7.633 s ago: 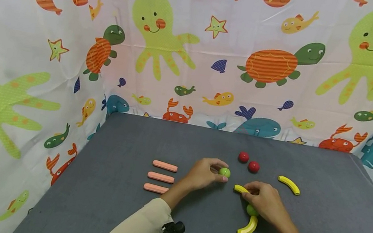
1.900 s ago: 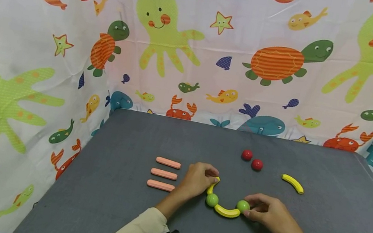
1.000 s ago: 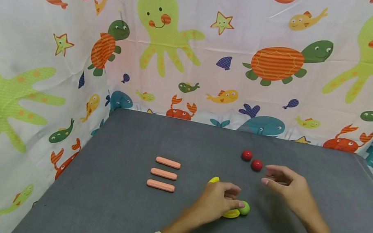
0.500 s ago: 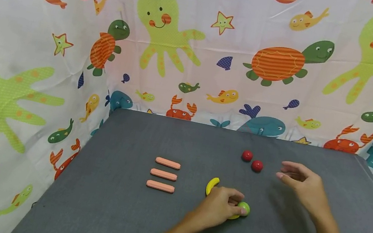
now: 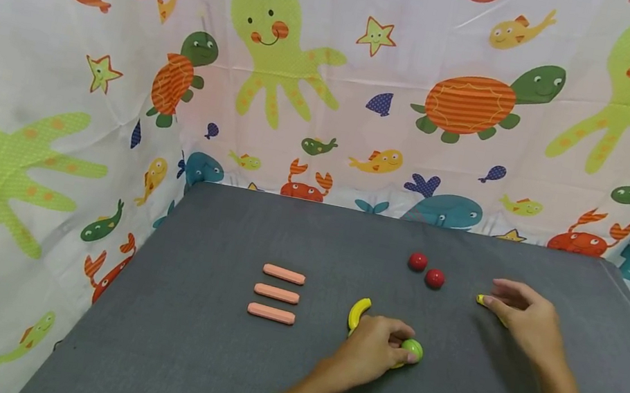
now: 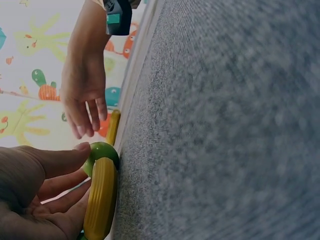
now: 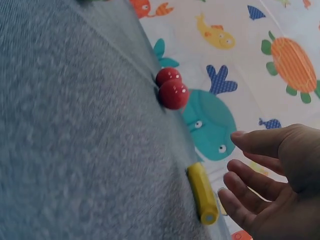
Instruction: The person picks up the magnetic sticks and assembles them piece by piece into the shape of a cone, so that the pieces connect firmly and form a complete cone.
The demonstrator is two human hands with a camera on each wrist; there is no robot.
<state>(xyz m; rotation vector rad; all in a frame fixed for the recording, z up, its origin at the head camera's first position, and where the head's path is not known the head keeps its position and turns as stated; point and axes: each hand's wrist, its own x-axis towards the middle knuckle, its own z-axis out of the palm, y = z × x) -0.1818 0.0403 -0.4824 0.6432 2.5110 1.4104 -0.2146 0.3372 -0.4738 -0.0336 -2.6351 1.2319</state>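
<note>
My left hand (image 5: 370, 348) pinches a green ball (image 5: 413, 349) between thumb and fingers. A toy banana (image 6: 101, 200) lies against that ball under the same hand, mostly covered in the head view. Another toy banana (image 5: 359, 311) pokes out behind the hand, and a bit of a second green ball (image 6: 81, 236) shows at the left wrist view's bottom edge. Off to the right, my right hand (image 5: 529, 325) hovers at a third toy banana (image 7: 203, 194). Its fingers are spread and lightly bent; the right wrist view shows them apart from that banana.
Two red balls (image 5: 435, 279) sit toward the back, left of the right hand. Three pink sausage-like sticks (image 5: 276, 294) lie in a row on the left of the grey table (image 5: 185, 356). A sea-animal printed curtain (image 5: 309, 83) surrounds its back and sides.
My left hand left the upper banana's end for the right green ball. My right hand let go of that ball and moved back and right, to the lone banana.
</note>
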